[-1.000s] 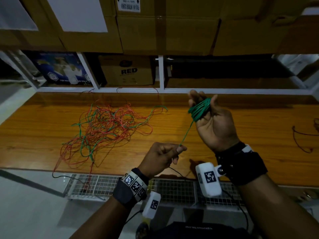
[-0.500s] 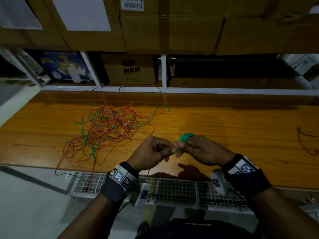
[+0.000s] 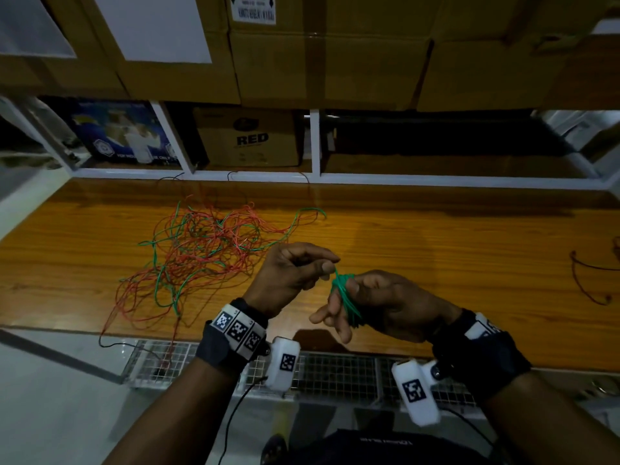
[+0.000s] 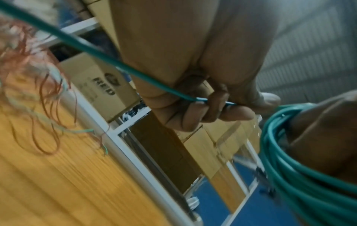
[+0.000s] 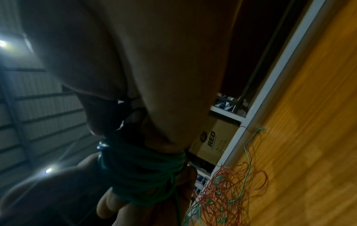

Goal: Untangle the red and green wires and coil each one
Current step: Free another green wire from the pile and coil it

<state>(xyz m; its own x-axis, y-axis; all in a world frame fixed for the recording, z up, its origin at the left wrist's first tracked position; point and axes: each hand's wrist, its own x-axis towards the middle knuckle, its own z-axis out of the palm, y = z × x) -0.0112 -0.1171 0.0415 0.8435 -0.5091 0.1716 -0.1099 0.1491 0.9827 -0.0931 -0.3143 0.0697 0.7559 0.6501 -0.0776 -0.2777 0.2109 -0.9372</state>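
1. Left hand was seen pinching the green wire between thumb and forefinger, just beside the right hand.
2. A green coil was held wound round the right hand's fingers.
3. Coiling of green was judged under way; another wrap would be called for.
4. Beyond the left hand, the red-and-green tangle was left on the wooden bench.

Head view: high above, facing forward and down over the wooden bench, shelving across the upper frame; left wrist: close behind curled fingers, tilted; right wrist: close, dim; shared by all three: the "RED" carton.
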